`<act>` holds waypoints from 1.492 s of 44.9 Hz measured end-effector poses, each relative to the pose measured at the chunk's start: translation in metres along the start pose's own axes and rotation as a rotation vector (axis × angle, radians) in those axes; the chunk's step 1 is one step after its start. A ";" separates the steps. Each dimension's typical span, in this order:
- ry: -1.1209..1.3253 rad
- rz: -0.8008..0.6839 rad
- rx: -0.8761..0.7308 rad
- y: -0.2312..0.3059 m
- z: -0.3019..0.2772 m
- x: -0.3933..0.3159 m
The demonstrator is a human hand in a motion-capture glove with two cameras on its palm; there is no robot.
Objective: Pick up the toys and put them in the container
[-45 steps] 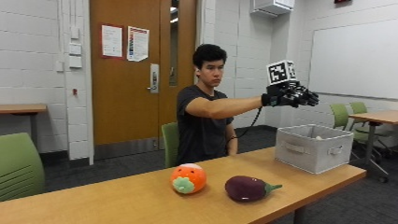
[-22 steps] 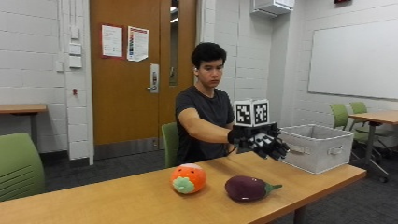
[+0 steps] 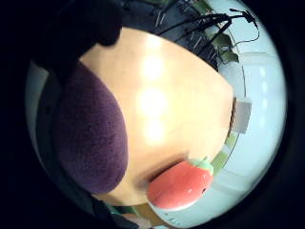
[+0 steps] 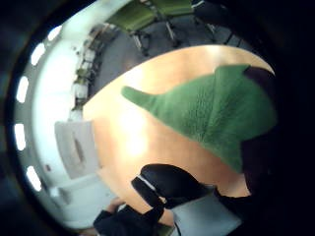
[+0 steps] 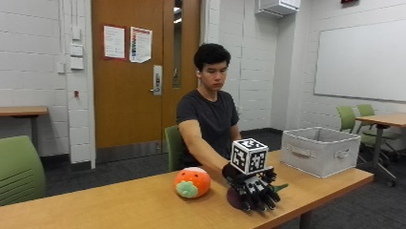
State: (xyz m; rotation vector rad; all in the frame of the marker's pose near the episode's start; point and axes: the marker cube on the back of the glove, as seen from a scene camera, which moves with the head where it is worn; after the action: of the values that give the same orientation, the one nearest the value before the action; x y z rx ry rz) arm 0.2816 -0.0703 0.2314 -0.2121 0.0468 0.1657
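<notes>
My gloved right hand (image 5: 255, 188) is down on the purple eggplant toy (image 5: 233, 199), which lies near the front edge of the wooden table (image 5: 126, 205). The fingers spread downward over the toy and hide most of it. Its green stem (image 5: 279, 187) pokes out toward the container. The palm views show the purple body (image 3: 90, 138) and green cap (image 4: 216, 118) very close, with the thumb (image 4: 167, 184) still apart from the toy. A round orange toy (image 5: 192, 182) with a green patch sits just beside the hand. The grey fabric container (image 5: 320, 151) stands at the table's right end.
The person sits behind the table on a green chair (image 5: 172, 145). Another green chair (image 5: 19, 169) stands at the left. Bare tabletop lies between the eggplant and the container. More chairs and a table (image 5: 380, 119) stand behind the container.
The hand has come down from in front of the container, where it was raised, and to the left onto the eggplant toy. Neither toy nor the container has moved.
</notes>
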 end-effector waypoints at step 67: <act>-0.146 -0.628 0.334 0.123 -0.306 -0.421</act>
State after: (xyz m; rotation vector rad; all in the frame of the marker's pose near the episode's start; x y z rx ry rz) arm -0.1632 -0.0838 -0.0663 0.1250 -0.1374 -0.4511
